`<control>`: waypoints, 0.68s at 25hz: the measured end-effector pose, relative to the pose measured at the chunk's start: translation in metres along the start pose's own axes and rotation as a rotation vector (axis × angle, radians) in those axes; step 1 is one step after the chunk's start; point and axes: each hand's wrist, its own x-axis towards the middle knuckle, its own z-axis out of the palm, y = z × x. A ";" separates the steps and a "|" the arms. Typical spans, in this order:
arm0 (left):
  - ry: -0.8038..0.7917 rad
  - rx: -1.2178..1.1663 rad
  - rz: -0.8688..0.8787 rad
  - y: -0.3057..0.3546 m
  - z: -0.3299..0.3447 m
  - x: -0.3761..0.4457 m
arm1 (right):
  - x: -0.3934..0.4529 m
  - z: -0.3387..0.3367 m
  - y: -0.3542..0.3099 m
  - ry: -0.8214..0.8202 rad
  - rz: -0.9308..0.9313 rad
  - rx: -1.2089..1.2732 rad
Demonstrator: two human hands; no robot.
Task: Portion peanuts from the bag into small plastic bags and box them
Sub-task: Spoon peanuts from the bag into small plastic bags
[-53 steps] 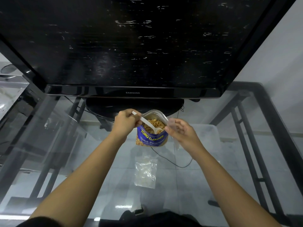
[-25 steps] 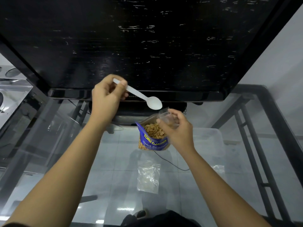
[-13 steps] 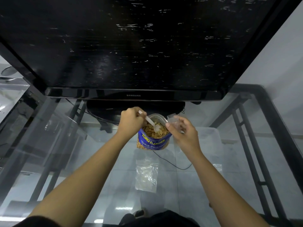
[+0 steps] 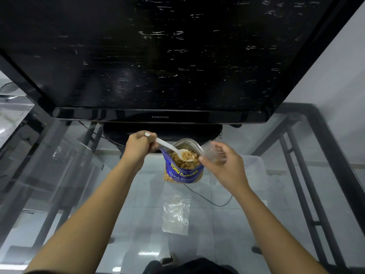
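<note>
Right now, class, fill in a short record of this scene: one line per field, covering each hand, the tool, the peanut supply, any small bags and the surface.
left hand: left hand grips the handle of the white plastic spoon
spoon load: peanuts in the bowl, over the bag's mouth
peanut supply: blue foil peanut bag, open, standing upright
right hand: right hand pinches a small clear plastic bag beside the peanut bag
spare bag: flat clear plastic bag lying nearer the person
surface: glass table
behind: black television

Domestic living room: large flat-screen television (image 4: pixel 158 56) stands on a glass tabletop (image 4: pixel 69 175); tiled floor (image 4: pixel 142 224) visible beneath the tabletop.
</note>
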 end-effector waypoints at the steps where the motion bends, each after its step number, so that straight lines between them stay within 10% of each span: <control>1: -0.008 -0.032 0.002 -0.003 -0.005 0.002 | 0.001 0.000 -0.001 -0.008 -0.044 -0.089; 9: -0.040 -0.192 0.114 0.033 -0.015 0.001 | 0.008 0.012 -0.017 -0.046 -0.187 -0.359; 17: -0.082 0.430 0.974 0.084 -0.017 -0.048 | 0.003 0.029 -0.035 0.092 -0.092 0.001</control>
